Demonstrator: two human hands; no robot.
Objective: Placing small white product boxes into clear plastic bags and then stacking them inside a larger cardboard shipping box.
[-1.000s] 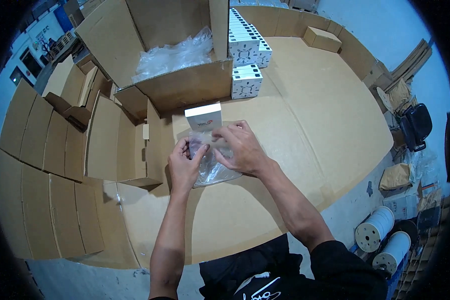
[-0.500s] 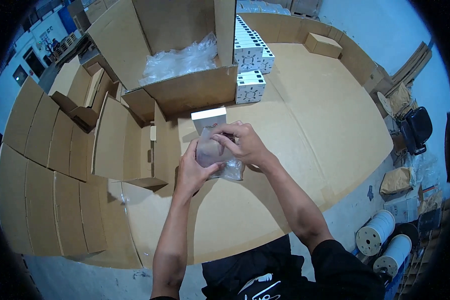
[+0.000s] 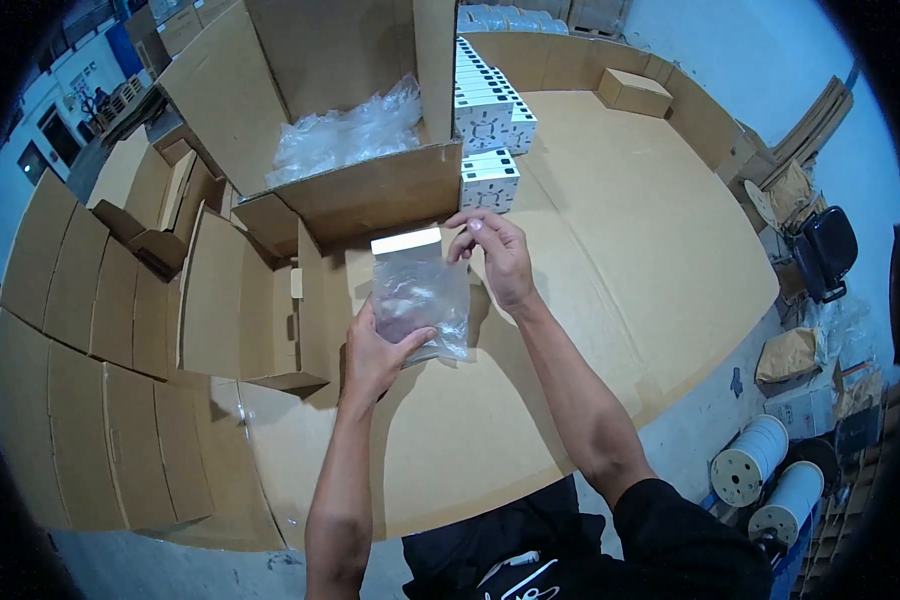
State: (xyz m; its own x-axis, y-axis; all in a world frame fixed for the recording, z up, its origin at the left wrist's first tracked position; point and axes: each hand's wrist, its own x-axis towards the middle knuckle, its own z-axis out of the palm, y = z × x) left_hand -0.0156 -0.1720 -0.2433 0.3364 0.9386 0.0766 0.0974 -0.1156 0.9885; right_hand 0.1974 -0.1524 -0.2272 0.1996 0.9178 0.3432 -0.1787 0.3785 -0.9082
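Observation:
My left hand (image 3: pixel 372 355) is closed on the lower left part of a clear plastic bag (image 3: pixel 425 300), its thumb lying across the front. The bag hangs flat and looks slightly wrinkled, with its upper edge facing away from me. At the upper right corner of the bag is my right hand (image 3: pixel 502 262), fingers loosely curled and apart; one fingertip is close to the bag's edge. Just beyond the bag, a small white box (image 3: pixel 407 242) shows its top, while the bag covers its lower part.
A large open carton (image 3: pixel 380 190) with loose plastic bags (image 3: pixel 350 130) stands beyond my hands. White patterned boxes (image 3: pixel 490 180) are stacked to its right. An open carton (image 3: pixel 240 290) is at left, beside rows of brown boxes (image 3: pixel 80 400). One brown box (image 3: pixel 635 92) lies far right.
The bag has been spread flatter and its upper part now shows. My right hand has moved away from the bag's middle toward its upper right corner, its fingers loosening. My left hand keeps its hold.

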